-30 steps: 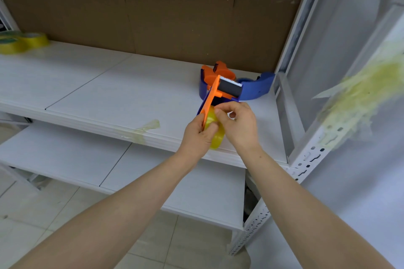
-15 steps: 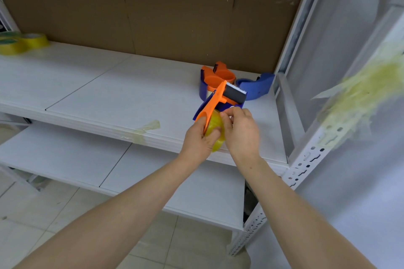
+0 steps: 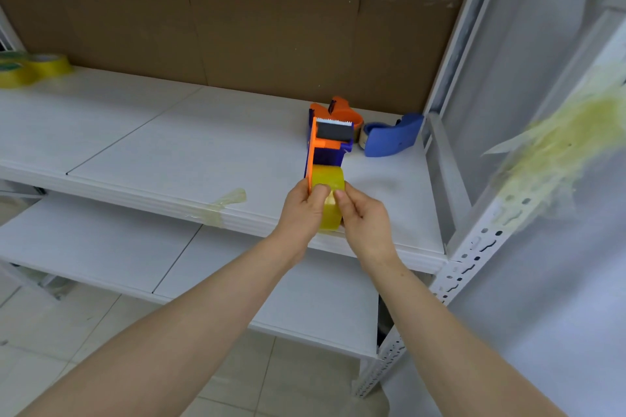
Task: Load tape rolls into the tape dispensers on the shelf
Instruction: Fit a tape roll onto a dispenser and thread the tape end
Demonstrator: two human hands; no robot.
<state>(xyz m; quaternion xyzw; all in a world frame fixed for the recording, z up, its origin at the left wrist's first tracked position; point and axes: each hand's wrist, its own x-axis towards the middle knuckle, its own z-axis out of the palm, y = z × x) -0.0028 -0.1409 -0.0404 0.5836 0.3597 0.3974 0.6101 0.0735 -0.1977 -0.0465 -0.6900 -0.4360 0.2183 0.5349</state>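
Note:
An orange and blue tape dispenser (image 3: 326, 145) is held above the front of the white shelf (image 3: 189, 152), its black roller and toothed blade pointing away from me. A yellow tape roll (image 3: 328, 179) sits in its near end. My left hand (image 3: 303, 208) grips the dispenser's orange side and the roll, thumb on the roll's face. My right hand (image 3: 364, 218) pinches the roll from the right. A second orange dispenser (image 3: 342, 112) and a blue dispenser (image 3: 389, 137) lie on the shelf behind.
Two yellow tape rolls (image 3: 30, 69) sit at the shelf's far left. A strip of tape (image 3: 227, 201) sticks to the shelf's front edge. Brown cardboard (image 3: 237, 27) backs the shelf. A white slotted upright (image 3: 474, 247) with yellowish residue stands at the right; a lower shelf (image 3: 101, 257) lies beneath.
The held dispenser has turned so its roller end points straight away from me, and the yellow roll now shows more fully. Both hands have kept their hold and shifted slightly.

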